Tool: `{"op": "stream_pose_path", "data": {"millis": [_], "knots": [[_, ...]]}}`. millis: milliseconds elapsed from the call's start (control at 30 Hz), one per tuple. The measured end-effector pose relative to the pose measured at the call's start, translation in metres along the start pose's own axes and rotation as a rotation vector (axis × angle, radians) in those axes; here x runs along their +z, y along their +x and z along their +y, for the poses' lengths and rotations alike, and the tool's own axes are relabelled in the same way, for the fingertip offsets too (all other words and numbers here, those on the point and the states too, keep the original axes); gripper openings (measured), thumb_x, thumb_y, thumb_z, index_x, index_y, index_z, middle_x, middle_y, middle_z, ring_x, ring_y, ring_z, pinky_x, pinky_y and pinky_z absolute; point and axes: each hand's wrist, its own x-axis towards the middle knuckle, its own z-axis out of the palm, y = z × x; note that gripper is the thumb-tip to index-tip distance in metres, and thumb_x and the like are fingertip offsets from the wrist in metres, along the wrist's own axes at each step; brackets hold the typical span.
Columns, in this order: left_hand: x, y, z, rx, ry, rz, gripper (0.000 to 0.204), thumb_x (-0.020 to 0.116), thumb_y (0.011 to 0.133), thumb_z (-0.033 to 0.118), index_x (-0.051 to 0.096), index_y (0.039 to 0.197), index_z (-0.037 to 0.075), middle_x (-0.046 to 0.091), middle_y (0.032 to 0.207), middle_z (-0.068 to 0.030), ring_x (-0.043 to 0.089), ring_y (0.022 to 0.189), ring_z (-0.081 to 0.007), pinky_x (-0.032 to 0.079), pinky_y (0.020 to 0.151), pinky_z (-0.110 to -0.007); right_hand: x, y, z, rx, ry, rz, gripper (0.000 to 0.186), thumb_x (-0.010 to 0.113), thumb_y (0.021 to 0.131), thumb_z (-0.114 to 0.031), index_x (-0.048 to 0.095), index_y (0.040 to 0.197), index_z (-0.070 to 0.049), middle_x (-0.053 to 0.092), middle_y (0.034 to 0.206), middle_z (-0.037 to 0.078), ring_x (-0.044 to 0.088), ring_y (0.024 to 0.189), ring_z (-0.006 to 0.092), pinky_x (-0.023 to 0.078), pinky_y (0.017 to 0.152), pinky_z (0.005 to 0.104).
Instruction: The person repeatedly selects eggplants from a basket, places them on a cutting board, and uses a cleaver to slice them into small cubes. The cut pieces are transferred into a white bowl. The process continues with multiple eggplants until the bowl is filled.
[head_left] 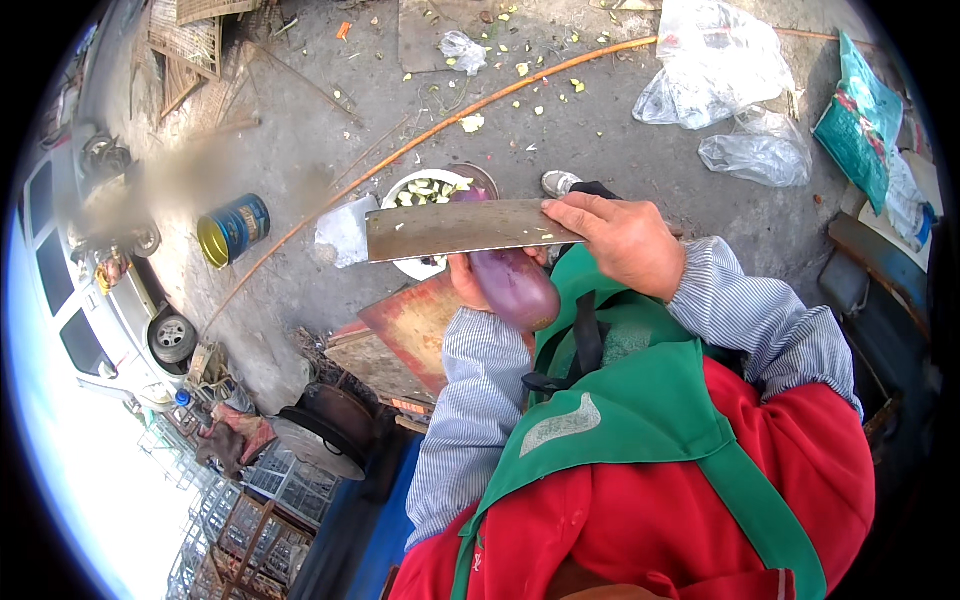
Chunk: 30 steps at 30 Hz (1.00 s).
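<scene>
My right hand [625, 245] is closed on the handle end of a wide cleaver [455, 229], its blade stretching out to the left. A purple eggplant [516, 290] is gripped in my left hand [466, 284], mostly hidden behind the blade and the eggplant. The blade crosses over the eggplant; whether it touches the skin I cannot tell. Beneath the blade stands a white bowl [411, 268] holding cut eggplant pieces [428, 190] with pale flesh and dark skin.
An orange hose [500, 95] curves across the grey ground. A blue and yellow tin [234, 230] lies at the left, near a parked white vehicle [75, 290]. Clear plastic bags [712, 65] lie at the upper right. A worn board [405, 335] is beside my left forearm.
</scene>
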Motion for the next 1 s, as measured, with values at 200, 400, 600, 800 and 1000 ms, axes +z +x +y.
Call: {"op": "stream_pose_path", "data": {"millis": [200,400,600,800,1000], "knots": [[0.000,-0.006,-0.005,0.009,-0.285,-0.100,0.065,0.042,0.092,0.057,0.041,0.123,-0.001,0.051,0.100,-0.0134,0.054,0.086,-0.0270,0.049,0.075,-0.043,0.011,-0.003,0.024,0.225,0.070,-0.123,0.043,0.055,0.078,0.000,0.055,0.121,-0.007,0.064,0.103,0.013,0.065,0.077,0.0312,0.055,0.064,0.0373],[-0.013,-0.013,0.001,0.059,-0.355,-0.012,0.065,0.043,0.092,0.056,0.042,0.123,-0.001,0.049,0.101,-0.0135,0.053,0.088,-0.0265,0.050,0.076,-0.043,0.007,-0.017,0.023,0.250,0.157,-0.048,0.039,0.056,0.084,-0.002,0.054,0.123,-0.008,0.065,0.102,0.016,0.065,0.081,0.0345,0.055,0.070,0.0390],[-0.029,-0.019,-0.007,0.223,-0.263,-0.023,0.061,0.040,0.094,0.053,0.045,0.122,0.000,0.050,0.099,-0.0126,0.051,0.085,-0.0251,0.048,0.073,-0.041,0.013,0.003,-0.006,-0.018,0.022,-0.077,0.040,0.060,0.079,-0.001,0.058,0.119,-0.009,0.065,0.105,0.012,0.067,0.079,0.0291,0.057,0.067,0.0353],[-0.033,-0.039,0.011,0.176,-0.364,0.040,0.061,0.043,0.093,0.053,0.046,0.123,0.000,0.053,0.097,-0.0107,0.052,0.087,-0.0248,0.046,0.077,-0.040,0.029,0.004,0.027,0.367,0.029,-0.346,0.032,0.057,0.083,-0.009,0.057,0.114,-0.003,0.063,0.079,0.020,0.063,0.074,0.0372,0.050,0.067,0.0449],[-0.139,-0.128,0.013,0.664,-0.270,0.956,0.049,0.044,0.096,0.045,0.049,0.123,0.004,0.053,0.122,-0.0092,0.051,0.112,-0.0262,0.040,0.100,-0.047,0.058,-0.002,0.018,0.542,0.196,-0.539,0.024,0.056,0.088,-0.014,0.058,0.107,0.001,0.061,0.078,0.027,0.061,0.075,0.0427,0.046,0.068,0.0460]]}}
